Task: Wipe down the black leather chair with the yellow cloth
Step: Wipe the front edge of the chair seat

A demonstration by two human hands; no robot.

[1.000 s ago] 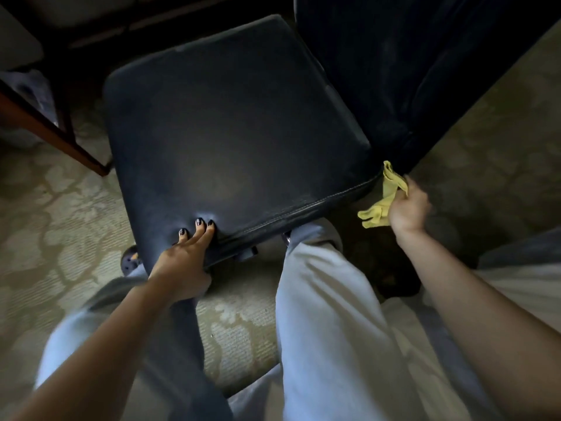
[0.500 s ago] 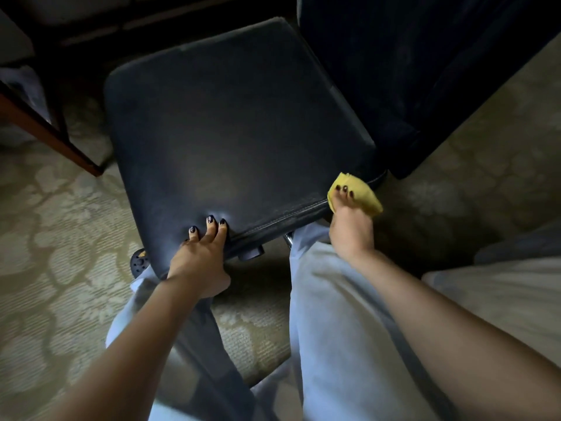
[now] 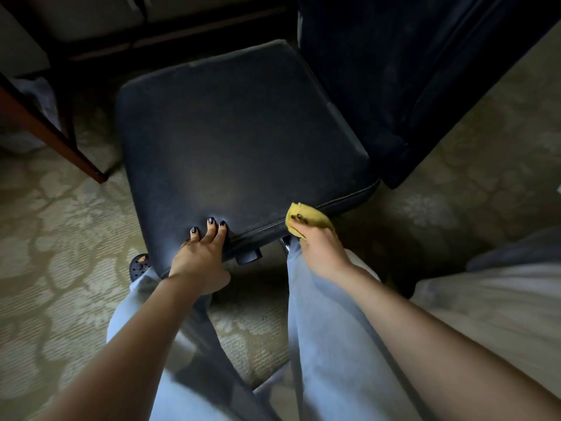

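The black leather chair (image 3: 243,141) stands in front of me, its square seat filling the middle of the view and its backrest (image 3: 419,71) rising at the right. My left hand (image 3: 203,253) holds the seat's near edge, with the fingers lying on top and the thumb below. My right hand (image 3: 318,247) grips the bunched yellow cloth (image 3: 306,217) and presses it against the stitched front side of the seat, near the right corner. Most of the cloth is hidden under my fingers.
My legs in light trousers (image 3: 328,344) stand close against the chair on a patterned beige carpet (image 3: 60,253). A wooden furniture leg (image 3: 54,141) slants at the left. A dark shoe (image 3: 139,265) shows by the seat's left corner. Pale fabric (image 3: 501,299) lies at the right.
My right hand has carried the cloth from beside the seat's right corner onto the front edge and moved it leftward along it. My left hand has kept its hold.
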